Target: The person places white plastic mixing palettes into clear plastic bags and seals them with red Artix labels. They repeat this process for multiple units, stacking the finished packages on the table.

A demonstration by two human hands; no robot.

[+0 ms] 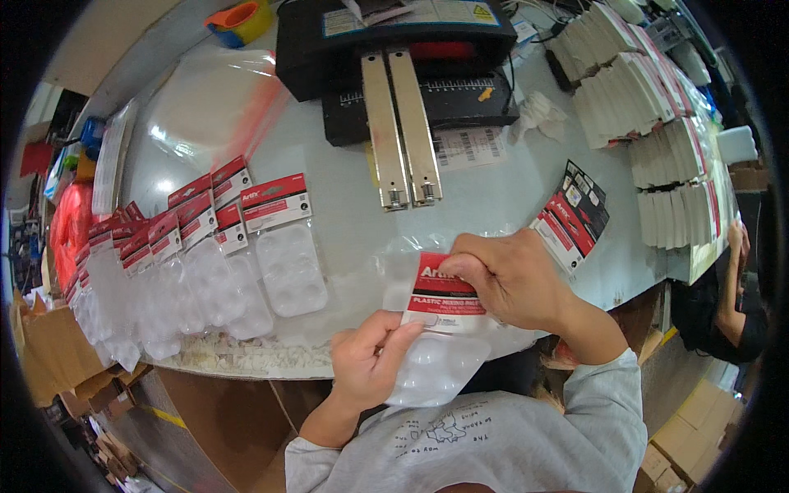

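Note:
In front of my chest is a white plastic paint palette (436, 366) with round wells, in a clear bag, with a red and white header card (448, 289) at its upper end. My left hand (367, 359) pinches the card's lower left edge and the bag with thumb and fingers. At the card's upper right, my right hand (516, 278) is closed on it, thumb pressed over the face. Its other fingers are partly hidden behind. A finished-looking carded palette pack (289, 271) lies flat to the left of my hands.
A pile of carded packs (197, 287) covers the table's left side, below clear bags (209, 107). A black sealing machine (394, 45) with two metal bars stands at the back. Loose header cards (571, 218) lie at right, before stacked cards (629, 90). Another person's arm (730, 279) shows far right.

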